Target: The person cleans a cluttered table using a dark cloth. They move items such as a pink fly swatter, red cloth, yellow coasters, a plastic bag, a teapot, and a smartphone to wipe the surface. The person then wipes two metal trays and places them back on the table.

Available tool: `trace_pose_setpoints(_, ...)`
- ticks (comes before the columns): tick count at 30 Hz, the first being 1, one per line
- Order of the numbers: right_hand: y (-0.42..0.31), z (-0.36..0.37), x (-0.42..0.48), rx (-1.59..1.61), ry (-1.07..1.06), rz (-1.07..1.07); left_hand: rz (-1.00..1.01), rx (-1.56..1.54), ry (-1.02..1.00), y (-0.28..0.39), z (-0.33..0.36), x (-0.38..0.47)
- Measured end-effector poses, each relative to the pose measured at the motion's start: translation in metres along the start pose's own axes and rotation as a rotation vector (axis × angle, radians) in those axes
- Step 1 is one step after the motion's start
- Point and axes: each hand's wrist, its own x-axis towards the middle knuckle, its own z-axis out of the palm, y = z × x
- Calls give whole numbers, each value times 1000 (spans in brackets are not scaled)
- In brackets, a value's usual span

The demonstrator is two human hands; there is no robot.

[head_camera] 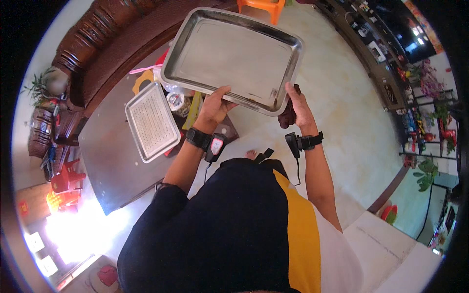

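Observation:
A rectangular stainless steel tray (pixel 234 58) is held up in front of me, with its inside facing me and some dark specks near its lower right corner. My left hand (pixel 216 108) grips its lower rim, the thumb over the edge. At the lower right corner my right hand (pixel 300 106) holds the tray, with the thumb on the rim and a dark brown cloth (pixel 288 114) bunched under the fingers. A perforated metal tray (pixel 152 121) lies on the dark table to the left of my left hand.
The dark table (pixel 106 154) also bears a round-lidded container (pixel 176 101), a yellow-green packet (pixel 192 111) and other items. Behind it runs a carved wooden bench (pixel 128 40). An orange plastic stool (pixel 262 8) stands on the floor beyond the tray. Shelves with plants line the right side.

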Motion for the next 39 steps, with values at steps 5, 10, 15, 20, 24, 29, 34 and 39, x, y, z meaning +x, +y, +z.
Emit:
trace_pose_setpoints(5, -28, -5, 70, -363, -23, -14, 97, 75, 54, 8, 24, 36)
trace_pose_setpoints(10, -60, -26, 141, -429, -190, -17, 219, -262, 12, 24, 24, 62)
trace_pose_setpoints(15, -107, -51, 213, -514, -437, 3, 376, -331, 72, 53, 8, 47)
trace_pose_setpoints(20, -135, -59, 293, -574, -695, 20, 317, -34, 155, 59, 0, 40)
trace_pose_setpoints(24, -117, -21, 342, -672, -834, 36, 232, 49, 596, 50, -6, 38)
trace_pose_setpoints(29, -106, 5, 369, -560, -871, 256, 243, -61, 761, 30, -12, 35)
trace_pose_setpoints(34, -85, 2, 383, -371, -441, 88, 379, 53, 938, 17, -3, 43)
trace_pose_setpoints(39, -25, 1, 383, -432, -577, 490, 555, -31, 1092, 8, 2, 62)
